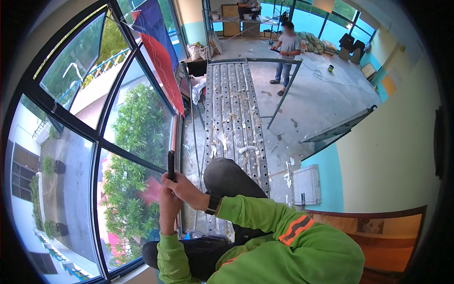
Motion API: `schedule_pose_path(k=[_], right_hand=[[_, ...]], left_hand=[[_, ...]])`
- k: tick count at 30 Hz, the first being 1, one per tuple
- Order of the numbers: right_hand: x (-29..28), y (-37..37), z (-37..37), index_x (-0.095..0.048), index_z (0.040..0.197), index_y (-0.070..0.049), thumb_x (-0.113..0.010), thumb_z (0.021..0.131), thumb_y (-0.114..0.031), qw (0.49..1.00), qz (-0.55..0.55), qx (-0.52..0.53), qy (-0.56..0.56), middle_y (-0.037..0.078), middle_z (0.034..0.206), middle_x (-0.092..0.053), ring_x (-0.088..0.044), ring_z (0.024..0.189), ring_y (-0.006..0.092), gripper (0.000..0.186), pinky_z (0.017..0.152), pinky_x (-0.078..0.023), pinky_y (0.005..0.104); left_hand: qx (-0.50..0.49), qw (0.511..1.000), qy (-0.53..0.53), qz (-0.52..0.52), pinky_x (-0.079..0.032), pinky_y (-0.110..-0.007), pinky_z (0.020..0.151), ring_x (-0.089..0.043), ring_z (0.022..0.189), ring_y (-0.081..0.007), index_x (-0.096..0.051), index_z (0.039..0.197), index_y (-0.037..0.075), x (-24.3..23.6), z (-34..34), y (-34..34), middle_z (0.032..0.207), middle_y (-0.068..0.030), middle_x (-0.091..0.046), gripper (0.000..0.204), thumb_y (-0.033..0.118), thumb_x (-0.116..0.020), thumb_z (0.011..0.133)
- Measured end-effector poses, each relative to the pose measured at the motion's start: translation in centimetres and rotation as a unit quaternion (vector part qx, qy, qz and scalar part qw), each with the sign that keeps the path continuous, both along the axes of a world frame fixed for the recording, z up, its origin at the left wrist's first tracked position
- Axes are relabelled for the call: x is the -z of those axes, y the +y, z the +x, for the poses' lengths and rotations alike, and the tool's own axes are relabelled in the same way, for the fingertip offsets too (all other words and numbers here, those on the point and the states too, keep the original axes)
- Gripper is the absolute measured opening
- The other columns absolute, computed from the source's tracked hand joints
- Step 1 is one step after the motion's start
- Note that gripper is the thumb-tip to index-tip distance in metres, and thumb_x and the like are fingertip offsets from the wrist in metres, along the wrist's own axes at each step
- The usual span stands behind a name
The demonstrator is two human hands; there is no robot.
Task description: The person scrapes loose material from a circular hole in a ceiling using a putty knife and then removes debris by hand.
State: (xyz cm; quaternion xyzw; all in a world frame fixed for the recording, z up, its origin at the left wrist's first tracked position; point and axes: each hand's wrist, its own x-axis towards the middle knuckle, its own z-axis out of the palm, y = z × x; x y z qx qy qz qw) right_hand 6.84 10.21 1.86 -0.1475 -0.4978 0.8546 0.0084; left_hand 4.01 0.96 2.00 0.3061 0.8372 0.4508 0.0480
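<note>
- Apparently for steadiness, both hands meet in front of the window: the right hand [188,190] closes its fingers about the lower end of a slim black tool [171,163], while the left hand [169,208] sits against it from below. Its fingers are largely hidden, so I cannot tell whether it grips too.
- The tool stands nearly upright above the knuckles, just beside the dark window frame [135,160]; held so, its upper end is free of the fingers. Its exact kind is too small to tell.
- A raised knee [224,173] is to the right of the hands, perhaps bracing the crouched body, and it hides part of the perforated metal platform [231,109].
- Pale scraps [248,149] litter that platform, loose enough, I judge, to slip underfoot.
- At its far end a metal rail [274,60] crosses, probably as a guard, and would block a straight step off.
- On the left, the frame and glass limit sideways room for the elbows; a red and blue cloth [158,52] hangs farther along.
- Beyond the rail, a co-worker [288,47] stands on the floor, well apart from the hands.
</note>
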Motion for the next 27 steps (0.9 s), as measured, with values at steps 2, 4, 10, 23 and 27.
schedule_pose_path(k=[2,4,10,23,27], right_hand=[[0.2,0.1,-0.2,-0.054,0.095,-0.01,-0.057,0.091,-0.026,1.0,-0.009,-0.003,0.003,-0.003,0.083,-0.049,-0.046,0.079,0.0086,0.017,0.075,-0.039,0.0262],[1.0,0.1,-0.8,-0.054,0.095,-0.006,-0.058,0.09,-0.028,1.0,-0.005,0.006,-0.005,0.001,0.081,-0.053,-0.049,0.077,0.0107,0.022,0.071,-0.041,0.0281],[1.4,0.6,-1.0,-0.052,0.095,-0.008,-0.054,0.093,-0.025,1.0,0.021,0.004,-0.012,-0.001,0.083,-0.048,-0.045,0.081,0.0093,0.018,0.077,-0.039,0.0272],[1.4,1.1,-0.8,-0.052,0.094,-0.004,-0.054,0.092,-0.027,0.998,0.058,0.026,0.016,0.001,0.078,-0.05,-0.047,0.073,0.0103,0.023,0.066,-0.04,0.0292],[1.6,1.5,-0.8,-0.052,0.093,-0.004,-0.054,0.092,-0.027,0.998,0.06,0.02,0.019,0.001,0.079,-0.05,-0.048,0.073,0.0105,0.024,0.064,-0.04,0.0294]], left_hand=[[0.006,0.999,-0.053,-0.003,-0.048,-0.038,0.074,-0.064,0.088,-0.0326,-0.05,0.112,-0.002,0.3,-0.2,0.0,0.089,-0.0197,-0.063,0.03,0.006,-0.054,0.083],[0.006,0.998,-0.064,-0.01,-0.048,-0.038,0.074,-0.063,0.088,-0.0312,-0.051,0.111,-0.001,0.5,-0.4,0.1,0.09,-0.0185,-0.063,0.029,0.008,-0.054,0.084],[-0.006,0.999,0.007,-0.049,-0.047,-0.036,0.076,-0.062,0.088,-0.0269,-0.053,0.109,0.0,1.3,-0.7,0.7,0.092,-0.0148,-0.062,0.026,0.011,-0.054,0.086],[0.006,0.994,-0.107,-0.016,-0.047,-0.039,0.078,-0.059,0.096,-0.032,-0.049,0.116,-0.002,5.0,-1.2,-0.1,0.1,-0.0206,-0.06,0.036,0.02,-0.054,0.088],[0.01,0.998,-0.064,-0.008,-0.047,-0.038,0.077,-0.06,0.094,-0.0301,-0.051,0.114,-0.001,3.5,-0.8,0.9,0.098,-0.0188,-0.06,0.032,0.018,-0.054,0.088]])
